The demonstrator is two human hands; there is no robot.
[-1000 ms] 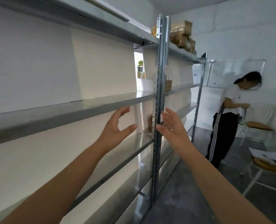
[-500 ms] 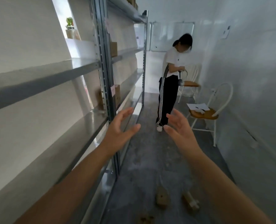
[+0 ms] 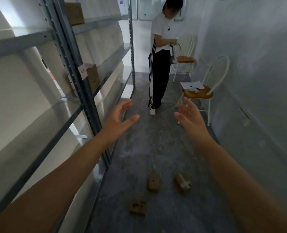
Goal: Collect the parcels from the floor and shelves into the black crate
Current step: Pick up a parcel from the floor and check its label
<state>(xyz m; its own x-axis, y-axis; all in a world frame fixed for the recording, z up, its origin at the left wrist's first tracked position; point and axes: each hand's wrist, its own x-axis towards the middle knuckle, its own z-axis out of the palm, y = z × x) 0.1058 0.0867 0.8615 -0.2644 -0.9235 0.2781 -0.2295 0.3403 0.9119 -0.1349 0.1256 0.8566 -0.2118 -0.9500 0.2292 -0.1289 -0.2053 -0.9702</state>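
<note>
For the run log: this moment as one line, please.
left hand open, empty | right hand open, empty | floor parcels three, untouched | shelf parcels two visible | black crate not in view

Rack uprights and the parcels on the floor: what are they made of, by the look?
Rack uprights: likely steel, grey with a dull sheen and punched hole rows. Floor parcels: probably brown cardboard, matte and boxy; too blurred to confirm.
</note>
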